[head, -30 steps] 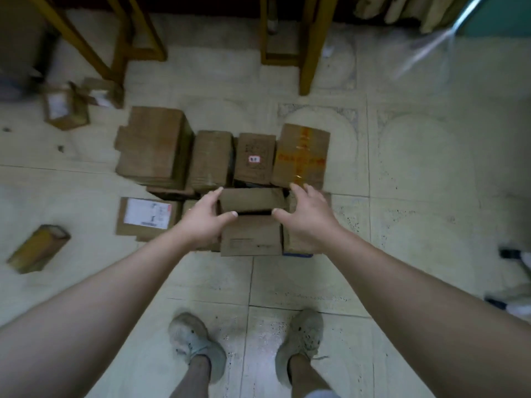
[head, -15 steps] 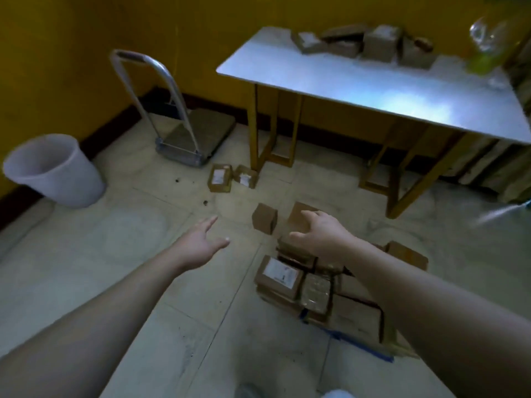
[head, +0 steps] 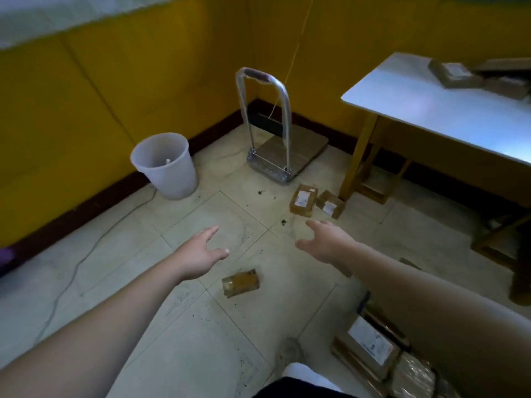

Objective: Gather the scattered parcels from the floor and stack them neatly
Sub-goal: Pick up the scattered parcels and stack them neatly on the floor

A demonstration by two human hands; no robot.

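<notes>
Three parcels lie loose on the floor: one taped parcel, one larger labelled parcel and one smaller labelled parcel. One stack, its count unclear. One bin, one trolley, one table.

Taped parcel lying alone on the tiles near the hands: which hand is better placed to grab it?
Left, likely. The left hand, open and empty, hovers just beside the taped parcel; the right hand, also open, sits farther off, nearer the two labelled parcels.
</notes>
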